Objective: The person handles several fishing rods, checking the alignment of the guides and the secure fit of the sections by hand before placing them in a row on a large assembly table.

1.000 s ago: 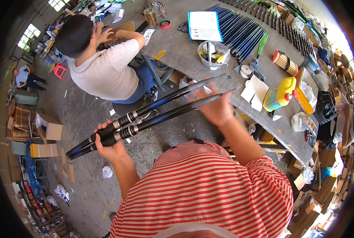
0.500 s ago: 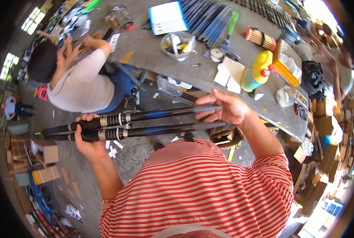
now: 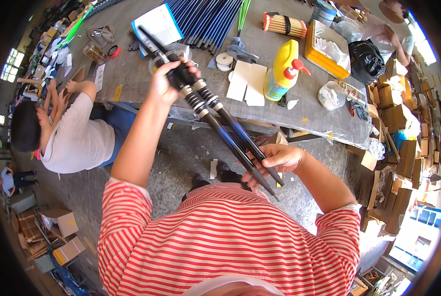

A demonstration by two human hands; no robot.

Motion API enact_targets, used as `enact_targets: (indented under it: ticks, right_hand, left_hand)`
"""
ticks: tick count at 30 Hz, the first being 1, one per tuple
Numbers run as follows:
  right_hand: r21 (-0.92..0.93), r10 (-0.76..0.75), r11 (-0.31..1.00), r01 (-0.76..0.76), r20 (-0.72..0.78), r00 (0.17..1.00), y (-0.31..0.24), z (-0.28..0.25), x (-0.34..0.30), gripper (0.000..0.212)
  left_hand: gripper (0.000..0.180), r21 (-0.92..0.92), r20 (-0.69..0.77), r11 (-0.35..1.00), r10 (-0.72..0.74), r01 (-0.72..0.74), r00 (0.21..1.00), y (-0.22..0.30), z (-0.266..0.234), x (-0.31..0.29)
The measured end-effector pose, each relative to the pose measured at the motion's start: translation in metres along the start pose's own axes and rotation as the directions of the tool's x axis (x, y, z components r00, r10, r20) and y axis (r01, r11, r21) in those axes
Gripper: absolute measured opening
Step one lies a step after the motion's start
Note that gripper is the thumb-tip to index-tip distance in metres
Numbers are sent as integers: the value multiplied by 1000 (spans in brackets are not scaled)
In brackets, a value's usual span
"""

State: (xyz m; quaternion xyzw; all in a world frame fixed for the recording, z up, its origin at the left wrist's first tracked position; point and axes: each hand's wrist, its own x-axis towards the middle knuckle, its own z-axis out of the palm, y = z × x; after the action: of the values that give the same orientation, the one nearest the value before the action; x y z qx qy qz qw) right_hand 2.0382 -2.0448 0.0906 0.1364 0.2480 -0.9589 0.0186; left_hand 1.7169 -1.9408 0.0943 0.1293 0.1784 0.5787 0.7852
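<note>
Two long, glossy black-and-blue tubular rods [image 3: 225,139] have turned from nearly level to steeply slanting, thick ends toward the flat grey table [image 3: 339,123]; I judge they are being repositioned in air. The left hand [image 3: 163,88] grips them beside silver-banded collars; the right hand [image 3: 282,158], open, spreads fingers behind the tapered ends.

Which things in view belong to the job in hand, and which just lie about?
In the job:
two dark rods, held in the left hand
right hand at their tapered ends

Seemingly just lying about:
yellow bottle
white spool
black bag
banded stick bundle
</note>
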Motion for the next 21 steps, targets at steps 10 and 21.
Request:
enact_targets:
  ticks: [10,21]
  right_hand:
    - [143,-409,874,464,-298,863,16,-42,32,61]
    - [186,-534,734,653,-437,724,3,-96,84,58]
  left_hand:
    - [34,291,-18,903,-324,315,946,-84,-5,144]
    - [59,-92,-173,734,-677,673,715,-201,-91,-88]
